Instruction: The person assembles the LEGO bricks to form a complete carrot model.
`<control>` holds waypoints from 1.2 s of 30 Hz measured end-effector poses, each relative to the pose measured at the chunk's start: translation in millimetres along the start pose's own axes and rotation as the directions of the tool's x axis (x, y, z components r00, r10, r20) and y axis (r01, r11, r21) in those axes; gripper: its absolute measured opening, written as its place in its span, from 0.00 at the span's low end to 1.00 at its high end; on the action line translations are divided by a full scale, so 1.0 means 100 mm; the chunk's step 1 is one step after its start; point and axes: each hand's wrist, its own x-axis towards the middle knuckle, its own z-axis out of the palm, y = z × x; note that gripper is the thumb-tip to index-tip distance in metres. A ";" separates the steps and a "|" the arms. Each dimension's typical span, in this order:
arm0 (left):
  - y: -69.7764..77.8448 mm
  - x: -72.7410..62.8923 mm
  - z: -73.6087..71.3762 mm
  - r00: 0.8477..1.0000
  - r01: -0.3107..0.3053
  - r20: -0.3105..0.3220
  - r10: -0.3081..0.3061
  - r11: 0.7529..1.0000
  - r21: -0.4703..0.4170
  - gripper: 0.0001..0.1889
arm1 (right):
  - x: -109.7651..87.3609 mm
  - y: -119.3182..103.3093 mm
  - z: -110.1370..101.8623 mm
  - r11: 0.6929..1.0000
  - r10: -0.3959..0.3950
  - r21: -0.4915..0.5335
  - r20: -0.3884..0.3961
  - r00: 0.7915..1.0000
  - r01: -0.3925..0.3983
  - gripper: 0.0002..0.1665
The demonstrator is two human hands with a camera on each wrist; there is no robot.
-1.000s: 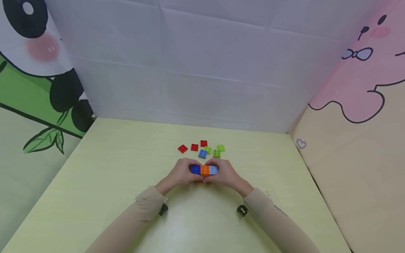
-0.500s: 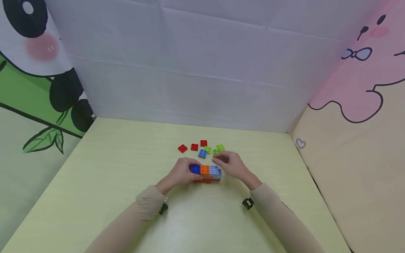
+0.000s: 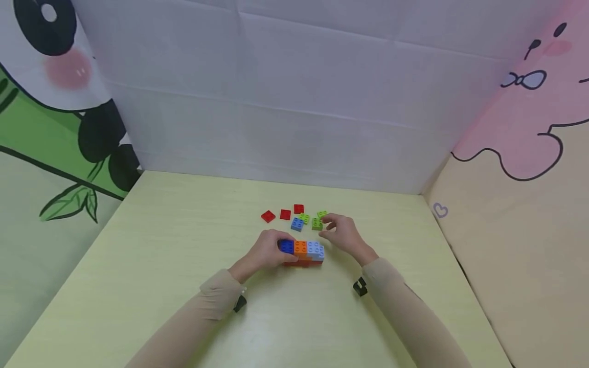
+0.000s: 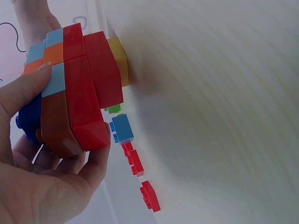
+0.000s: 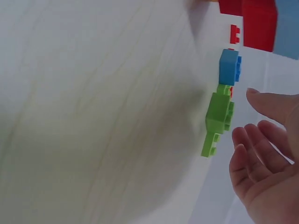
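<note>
My left hand [image 3: 269,249] grips the left end of a built block of toy bricks [image 3: 301,249]. Its top shows dark blue, orange and light blue bricks. In the left wrist view red, brown and yellow bricks [image 4: 119,60] appear in its lower layers, and the thumb presses its side. My right hand [image 3: 346,236] holds nothing. Its thumb and loosely bent fingers stand apart beside a green brick [image 3: 317,224]. The right wrist view shows a gap between that hand [image 5: 266,158] and the green bricks [image 5: 218,112].
Behind the built block lie a blue brick [image 3: 297,224], more green bricks [image 3: 304,218] and several flat red bricks [image 3: 285,214]. They rest on a pale wooden table [image 3: 193,214]. A white sheet [image 3: 285,133] stands behind it, with printed panels at both sides.
My right hand has let go of the built block's right end and moved right and farther back, beside the green bricks. The left hand keeps its grip on the block.
</note>
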 end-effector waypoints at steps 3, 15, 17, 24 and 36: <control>0.00 0.00 -0.01 1.000 0.003 0.000 -0.003 1.000 0.001 0.21 | 0.07 0.01 0.03 0.999 0.011 -0.034 0.000 1.000 -0.011 0.29; 0.01 -0.01 0.02 1.000 0.001 0.011 -0.001 1.000 -0.007 0.21 | 0.21 0.04 0.13 0.989 0.098 -0.120 0.070 0.993 -0.089 0.33; 0.00 -0.01 0.02 1.000 0.002 0.009 -0.002 1.000 -0.005 0.21 | 0.22 0.05 0.15 0.987 0.100 -0.135 0.075 0.992 -0.089 0.33; 0.00 0.01 0.01 1.000 -0.001 0.004 0.001 1.000 0.000 0.20 | 0.23 0.03 0.19 0.989 0.059 -0.140 0.084 0.995 -0.047 0.31; 0.00 0.01 0.01 1.000 0.005 0.006 -0.005 1.000 -0.011 0.21 | 0.20 0.01 0.19 0.983 0.061 -0.177 0.124 0.990 -0.038 0.27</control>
